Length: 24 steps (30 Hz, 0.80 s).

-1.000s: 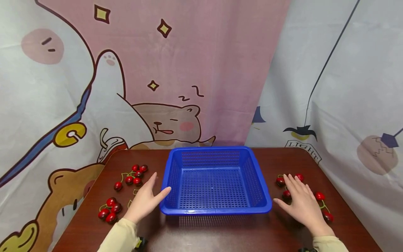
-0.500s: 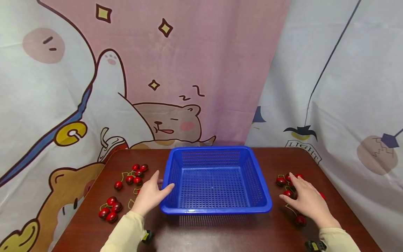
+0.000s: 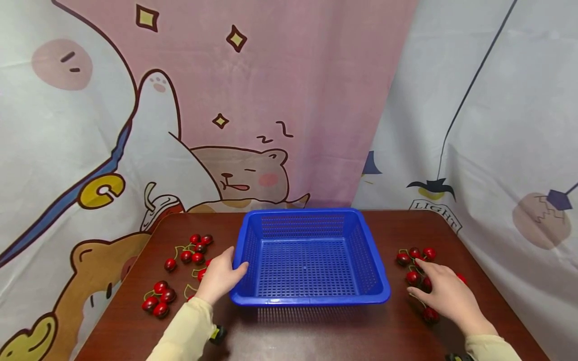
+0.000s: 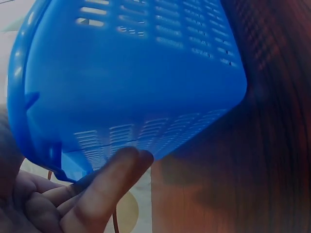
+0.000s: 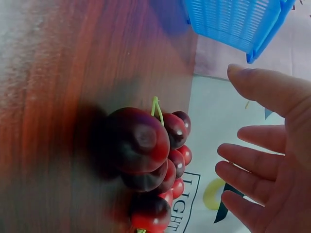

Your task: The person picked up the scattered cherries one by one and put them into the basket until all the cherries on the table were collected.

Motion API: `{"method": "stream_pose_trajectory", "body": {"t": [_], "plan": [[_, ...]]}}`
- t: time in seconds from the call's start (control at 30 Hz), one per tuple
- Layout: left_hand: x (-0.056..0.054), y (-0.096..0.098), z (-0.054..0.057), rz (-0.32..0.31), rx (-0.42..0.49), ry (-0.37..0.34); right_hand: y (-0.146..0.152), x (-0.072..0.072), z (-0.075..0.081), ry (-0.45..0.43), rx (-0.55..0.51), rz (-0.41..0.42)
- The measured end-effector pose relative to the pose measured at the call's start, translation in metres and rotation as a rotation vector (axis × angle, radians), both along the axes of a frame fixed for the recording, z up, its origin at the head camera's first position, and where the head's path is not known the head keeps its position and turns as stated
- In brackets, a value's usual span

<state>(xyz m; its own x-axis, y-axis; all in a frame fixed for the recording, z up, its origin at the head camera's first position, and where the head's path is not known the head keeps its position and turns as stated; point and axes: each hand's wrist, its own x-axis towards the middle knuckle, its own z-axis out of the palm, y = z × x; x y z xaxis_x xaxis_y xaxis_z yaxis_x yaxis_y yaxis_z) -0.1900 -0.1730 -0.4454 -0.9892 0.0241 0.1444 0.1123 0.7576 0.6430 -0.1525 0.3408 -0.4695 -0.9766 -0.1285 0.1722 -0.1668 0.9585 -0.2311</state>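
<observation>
A blue plastic basket (image 3: 311,301) with perforated walls stands at the middle of the table. My left hand (image 3: 220,277) grips its left rim, the thumb over the edge and the other fingers against the outer side. In the left wrist view the basket's outer wall (image 4: 121,82) fills much of the picture, with fingers curled below the rim. Above the right group of red cherries (image 3: 413,277) hovers my right hand (image 3: 451,296), fingers spread and holding nothing. The right wrist view shows dark red cherries (image 5: 141,141) with green stems, apart from that palm; the hand hides some in the head view.
More cherries lie left of the basket, a cluster (image 3: 160,296) near the front and another (image 3: 191,250) farther back. Others sit partly hidden behind my left hand. The brown table (image 3: 307,341) ends at a patterned curtain (image 3: 316,125).
My left hand has moved right and taken hold of the basket's left rim. My right hand has shifted slightly right and toward me, uncovering more cherries. The basket stays in place.
</observation>
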Motion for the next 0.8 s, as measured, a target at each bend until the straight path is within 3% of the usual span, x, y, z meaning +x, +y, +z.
{"method": "stream_pose_trajectory", "body": {"t": [0.33, 0.8], "plan": [[-0.003, 0.002, -0.006, 0.0, 0.037, 0.028, -0.006, 0.009, -0.002, 0.051, 0.05, 0.047], [-0.003, 0.004, -0.009, 0.029, 0.05, 0.042, -0.009, 0.009, -0.015, 0.053, 0.155, 0.078]]}}
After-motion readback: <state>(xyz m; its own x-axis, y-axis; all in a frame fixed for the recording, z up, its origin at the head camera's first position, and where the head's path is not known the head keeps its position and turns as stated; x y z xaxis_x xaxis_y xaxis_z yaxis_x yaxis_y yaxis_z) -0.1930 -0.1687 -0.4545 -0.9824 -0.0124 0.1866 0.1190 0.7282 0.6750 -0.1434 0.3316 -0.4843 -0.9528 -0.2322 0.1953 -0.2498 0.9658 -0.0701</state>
